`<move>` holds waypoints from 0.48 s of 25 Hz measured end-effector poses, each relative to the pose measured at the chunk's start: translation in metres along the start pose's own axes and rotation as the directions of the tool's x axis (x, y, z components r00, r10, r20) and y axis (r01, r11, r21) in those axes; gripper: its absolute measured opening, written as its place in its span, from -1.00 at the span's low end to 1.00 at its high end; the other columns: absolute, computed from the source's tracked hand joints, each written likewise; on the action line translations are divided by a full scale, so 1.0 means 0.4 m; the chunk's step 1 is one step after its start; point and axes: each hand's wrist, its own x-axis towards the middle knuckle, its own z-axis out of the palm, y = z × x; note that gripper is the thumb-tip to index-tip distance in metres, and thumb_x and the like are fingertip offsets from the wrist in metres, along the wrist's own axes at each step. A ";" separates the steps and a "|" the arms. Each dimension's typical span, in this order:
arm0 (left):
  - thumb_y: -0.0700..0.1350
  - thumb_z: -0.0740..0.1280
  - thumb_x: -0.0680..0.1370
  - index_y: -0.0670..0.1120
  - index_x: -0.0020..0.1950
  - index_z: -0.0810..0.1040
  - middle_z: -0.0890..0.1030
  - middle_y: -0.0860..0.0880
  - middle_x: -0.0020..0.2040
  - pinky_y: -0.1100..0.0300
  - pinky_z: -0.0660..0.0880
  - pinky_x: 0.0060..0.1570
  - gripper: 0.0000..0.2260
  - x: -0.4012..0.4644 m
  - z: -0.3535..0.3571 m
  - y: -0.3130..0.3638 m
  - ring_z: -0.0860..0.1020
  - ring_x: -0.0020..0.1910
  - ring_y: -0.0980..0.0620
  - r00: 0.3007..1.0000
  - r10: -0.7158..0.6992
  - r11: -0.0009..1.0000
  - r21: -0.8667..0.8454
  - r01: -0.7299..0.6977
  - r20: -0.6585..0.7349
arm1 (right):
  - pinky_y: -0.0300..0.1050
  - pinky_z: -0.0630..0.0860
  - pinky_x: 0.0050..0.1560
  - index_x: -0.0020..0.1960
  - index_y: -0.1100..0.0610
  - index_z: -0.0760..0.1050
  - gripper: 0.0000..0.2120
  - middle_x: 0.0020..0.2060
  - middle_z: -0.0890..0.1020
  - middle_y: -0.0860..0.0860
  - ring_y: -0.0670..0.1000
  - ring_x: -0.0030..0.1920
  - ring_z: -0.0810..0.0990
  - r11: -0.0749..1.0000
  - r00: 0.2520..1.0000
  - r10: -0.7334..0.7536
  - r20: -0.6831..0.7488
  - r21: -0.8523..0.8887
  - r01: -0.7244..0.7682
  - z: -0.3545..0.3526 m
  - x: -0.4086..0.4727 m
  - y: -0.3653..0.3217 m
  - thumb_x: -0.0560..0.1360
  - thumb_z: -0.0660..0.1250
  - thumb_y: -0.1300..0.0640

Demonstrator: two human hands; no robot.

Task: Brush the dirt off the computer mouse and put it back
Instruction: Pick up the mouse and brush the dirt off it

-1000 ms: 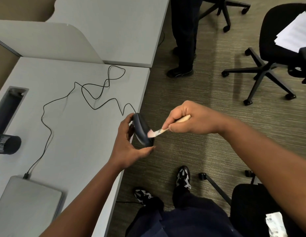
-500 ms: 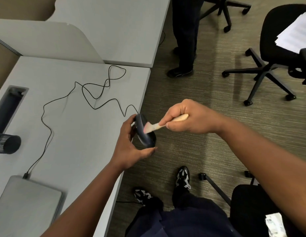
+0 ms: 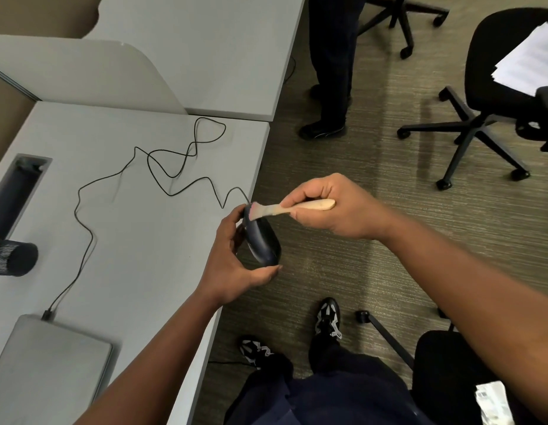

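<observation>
Head view: left hand (image 3: 233,265) grips the dark mouse (image 3: 262,240) beside the desk (image 3: 138,240) edge; right hand (image 3: 331,207) clasps a wooden brush (image 3: 292,207). Bristles touch the mouse's top end.

A closed grey laptop (image 3: 49,360) lies on the grey desk (image 3: 138,271) near a black mesh cup (image 3: 12,259). Papers (image 3: 530,62) rest on a black office chair (image 3: 493,96).
</observation>
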 end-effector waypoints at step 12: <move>0.11 0.76 0.18 0.15 0.69 0.20 0.38 0.15 0.61 0.09 0.47 0.48 0.18 0.000 -0.010 0.004 0.45 0.52 0.17 0.998 -0.063 0.997 -0.050 0.062 -0.015 | -0.16 0.46 -0.26 0.11 0.07 0.71 -0.85 -0.09 0.69 0.23 0.04 -0.23 0.54 0.996 1.000 0.003 -0.022 0.091 -0.001 -0.030 -0.035 -0.004 0.55 0.48 0.12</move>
